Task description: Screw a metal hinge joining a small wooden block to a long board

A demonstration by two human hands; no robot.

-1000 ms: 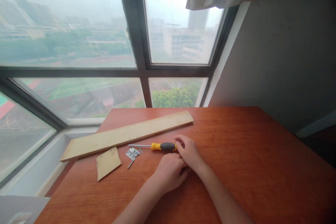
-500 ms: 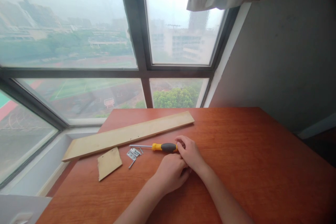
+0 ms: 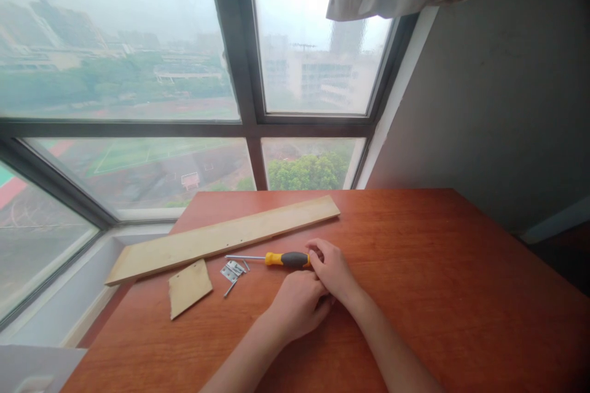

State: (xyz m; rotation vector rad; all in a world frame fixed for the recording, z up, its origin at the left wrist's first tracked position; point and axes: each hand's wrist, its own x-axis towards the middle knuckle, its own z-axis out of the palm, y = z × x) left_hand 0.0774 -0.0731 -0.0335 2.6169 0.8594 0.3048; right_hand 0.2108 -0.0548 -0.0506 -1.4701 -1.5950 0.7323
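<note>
My right hand (image 3: 332,268) rests on the red-brown table (image 3: 437,270), its fingers curled, the fingertips touching the butt of a screwdriver (image 3: 271,258) with a yellow and black handle. The handle is not wrapped by the fingers. My left hand (image 3: 297,304) lies just below it, loosely closed, its fingertips tucked under the right hand. The screwdriver's shaft points left toward a small metal hinge (image 3: 232,269) and a few loose screws (image 3: 229,287).
A long pale wooden board (image 3: 221,238) lies diagonally behind the screwdriver, its left end overhanging the table edge. A small wooden offcut (image 3: 188,286) lies at front left. Beyond the table are a window (image 3: 138,73) and a grey wall (image 3: 498,92) on the right.
</note>
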